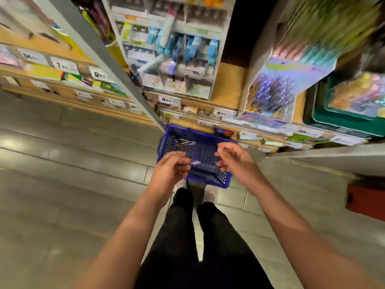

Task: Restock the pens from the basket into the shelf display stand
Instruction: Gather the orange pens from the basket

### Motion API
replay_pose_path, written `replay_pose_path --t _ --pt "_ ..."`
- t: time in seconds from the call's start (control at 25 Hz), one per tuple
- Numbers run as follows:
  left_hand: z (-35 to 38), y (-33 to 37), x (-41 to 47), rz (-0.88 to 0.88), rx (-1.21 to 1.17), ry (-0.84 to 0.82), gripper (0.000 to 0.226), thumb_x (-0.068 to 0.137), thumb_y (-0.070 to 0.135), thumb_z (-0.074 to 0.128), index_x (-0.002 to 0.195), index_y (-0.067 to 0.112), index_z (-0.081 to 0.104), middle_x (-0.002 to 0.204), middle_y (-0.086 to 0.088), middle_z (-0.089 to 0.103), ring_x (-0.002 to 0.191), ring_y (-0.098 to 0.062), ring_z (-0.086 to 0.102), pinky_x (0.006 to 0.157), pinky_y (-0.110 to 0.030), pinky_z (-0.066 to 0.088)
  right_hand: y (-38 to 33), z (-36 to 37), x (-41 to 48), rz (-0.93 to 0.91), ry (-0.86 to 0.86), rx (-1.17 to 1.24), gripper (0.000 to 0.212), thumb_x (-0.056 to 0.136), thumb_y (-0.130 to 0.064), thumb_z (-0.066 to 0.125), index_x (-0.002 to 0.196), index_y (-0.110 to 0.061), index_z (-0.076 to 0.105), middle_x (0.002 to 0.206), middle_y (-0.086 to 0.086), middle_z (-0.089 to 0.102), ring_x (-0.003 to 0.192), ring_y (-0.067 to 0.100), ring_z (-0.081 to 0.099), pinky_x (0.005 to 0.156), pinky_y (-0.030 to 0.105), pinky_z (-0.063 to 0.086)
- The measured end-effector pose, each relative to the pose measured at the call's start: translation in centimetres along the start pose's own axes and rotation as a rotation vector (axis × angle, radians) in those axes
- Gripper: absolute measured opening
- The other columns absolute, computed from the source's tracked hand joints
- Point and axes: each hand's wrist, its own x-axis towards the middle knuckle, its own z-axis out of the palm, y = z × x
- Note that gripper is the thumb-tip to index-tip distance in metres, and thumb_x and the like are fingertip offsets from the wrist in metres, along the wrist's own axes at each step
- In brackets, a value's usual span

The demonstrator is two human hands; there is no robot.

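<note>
With the left hand [170, 171] and right hand [234, 157] loosely curled, empty, above the basket [162, 142], gather the far-left-corner pens [184, 142] in one aligned bunch.

Floor [62, 184]: grey glossy tiles under me, a light glare at my far left.
Price tags [64, 65]: white cards with black numbers along the wooden shelf edges, mostly blurred.
Upright post [108, 65]: grey metal, between the left shelves and the middle bay.
Green tray [341, 124]: on the shelf at my right, contents too blurred to tell.
Red thing [364, 203]: low on the floor, far right.
</note>
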Motion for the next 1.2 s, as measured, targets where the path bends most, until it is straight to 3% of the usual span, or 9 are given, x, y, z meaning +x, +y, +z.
replay_pose_path --t 0.16,0.32,0.52,0.64,0.8,0.88,1.04,1.2 --pt "-0.6 -5.3 3.7 -0.025 -0.05 0.051 0.016 0.101 0.013 0.05 0.111 0.013 0.063 0.086 -0.002 0.072 0.073 -0.017 0.066 0.069 -0.028 0.049 6.1 -0.1 5.0 -0.018 -0.045 -0.138 0.01 0.101 -0.025 0.059 0.109 -0.027 0.063 0.107 0.011 0.072 0.075 0.014 0.069 0.067 0.023 0.055" --pt "-1.7 -10.3 10.6 -0.027 -0.043 0.117 0.01 0.101 0.013 0.055 0.097 0.017 0.063 0.084 -0.002 0.07 0.07 -0.016 0.064 0.068 -0.027 0.049 13.7 -0.4 10.4 0.031 -0.028 -0.191 0.008 0.1 -0.032 0.06 0.104 -0.037 0.065 0.102 0.0 0.073 0.075 0.01 0.072 0.073 0.03 0.058" --pt "-7.4 -19.0 23.5 -0.044 0.017 0.117 0.009 0.102 0.013 0.054 0.096 0.016 0.059 0.087 -0.006 0.067 0.072 -0.018 0.062 0.067 -0.026 0.048 26.2 1.8 19.4 0.05 -0.074 -0.333 0.009 0.095 -0.039 0.064 0.103 -0.038 0.067 0.099 0.001 0.074 0.075 0.01 0.073 0.07 0.023 0.058" --pt "-11.5 -23.6 31.1 -0.026 0.09 0.111 0.009 0.104 0.015 0.052 0.098 0.015 0.059 0.084 -0.003 0.067 0.073 -0.019 0.061 0.069 -0.028 0.046 33.7 3.3 26.3 0.021 -0.134 -0.465 0.011 0.097 -0.029 0.065 0.106 -0.033 0.065 0.091 -0.004 0.073 0.073 0.009 0.071 0.068 0.02 0.056" --pt "-16.3 -28.6 41.2 -0.033 0.151 0.132 0.006 0.102 0.013 0.053 0.103 0.015 0.058 0.083 -0.003 0.068 0.074 -0.018 0.062 0.071 -0.028 0.05 44.1 5.8 38.1 -0.014 -0.284 -0.77 0.019 0.091 -0.05 0.065 0.107 -0.04 0.062 0.096 -0.021 0.071 0.079 0.002 0.069 0.078 0.021 0.052" --pt "-17.7 -29.6 44.8 -0.008 0.166 0.112 0.009 0.102 0.012 0.052 0.107 0.014 0.059 0.082 -0.002 0.069 0.073 -0.018 0.064 0.07 -0.027 0.051 47.7 7.1 44.0 -0.075 -0.336 -0.929 0.019 0.091 -0.046 0.067 0.108 -0.038 0.063 0.102 -0.017 0.071 0.082 0.003 0.066 0.083 0.023 0.052" --pt "-18.4 -29.7 50.0 0.024 0.176 0.05 0.011 0.102 0.015 0.051 0.111 0.014 0.058 0.081 -0.002 0.07 0.074 -0.018 0.065 0.073 -0.028 0.053 52.4 9.4 54.3 -0.257 -0.389 -1.4 0.029 0.095 -0.035 0.063 0.113 -0.013 0.067 0.119 0.005 0.068 0.106 0.027 0.065 0.089 0.034 0.051" --pt "-17.6 -28.7 52.8 0.043 0.2 -0.003 0.006 0.101 0.014 0.054 0.103 0.014 0.059 0.073 -0.003 0.068 0.068 -0.019 0.063 0.063 -0.025 0.053 54.4 10.3 58.7 -0.165 -0.345 -1.613 0.028 0.09 -0.036 0.067 0.113 -0.019 0.066 0.113 0.011 0.069 0.106 0.031 0.066 0.086 0.036 0.057"
